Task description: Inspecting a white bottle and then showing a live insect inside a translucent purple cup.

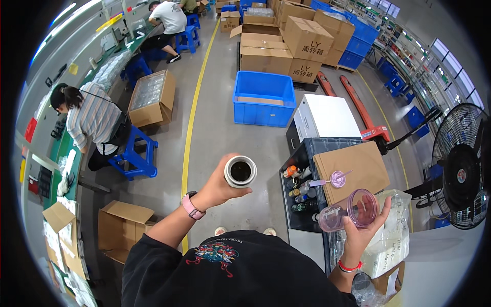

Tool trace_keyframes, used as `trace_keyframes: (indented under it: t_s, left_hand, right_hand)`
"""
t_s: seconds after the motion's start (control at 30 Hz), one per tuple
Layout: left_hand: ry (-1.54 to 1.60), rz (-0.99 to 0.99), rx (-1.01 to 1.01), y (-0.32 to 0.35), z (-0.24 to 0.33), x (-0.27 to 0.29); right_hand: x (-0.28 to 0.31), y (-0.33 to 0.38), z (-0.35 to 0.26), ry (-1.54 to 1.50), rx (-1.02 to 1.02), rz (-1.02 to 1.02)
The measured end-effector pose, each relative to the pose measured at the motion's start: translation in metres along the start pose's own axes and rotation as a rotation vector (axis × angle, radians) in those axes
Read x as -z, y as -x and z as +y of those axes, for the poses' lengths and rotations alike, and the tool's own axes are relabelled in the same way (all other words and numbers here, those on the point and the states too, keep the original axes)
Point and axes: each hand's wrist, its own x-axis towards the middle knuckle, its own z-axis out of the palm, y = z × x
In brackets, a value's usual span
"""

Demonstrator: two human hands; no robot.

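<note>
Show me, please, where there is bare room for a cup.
The white cabinet top looks bare, between the blue crate and red pallet jack; so does the right side of the cardboard sheet, beside the pink lid. Crowded: the shelved bottles, and around the right hand, holding a pink cup near the plastic bag.

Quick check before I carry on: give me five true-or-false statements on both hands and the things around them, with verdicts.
1. The left hand holds a white-rimmed container that looks dark inside. True.
2. The right hand holds an opaque green bottle. False: the right hand holds a see-through pinkish cup.
3. The round lid with a straw is fitted on that cup. False: it lies on a flat piece of cardboard.
4. A pink-banded watch is on the left wrist. True.
5. The black fan stands at the picture's left edge. False: it is at the right.
</note>
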Motion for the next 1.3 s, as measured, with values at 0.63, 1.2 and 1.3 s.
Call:
trace_keyframes:
  t_s: [0.63,1.2,1.3]
  left_hand:
    - [0.098,0.014,0.044,0.003,-0.006,0.000]
    - [-0.479,0.064,-0.788,-0.017,0.031,0.021]
    - [-0.506,0.081,-0.775,-0.014,0.034,0.020]
  right_hand:
    - [-0.001,0.001,0.003,-0.006,-0.022,-0.020]
    - [-0.003,0.001,0.002,-0.013,-0.009,-0.023]
    - [-0.002,0.002,0.001,-0.021,-0.028,-0.029]
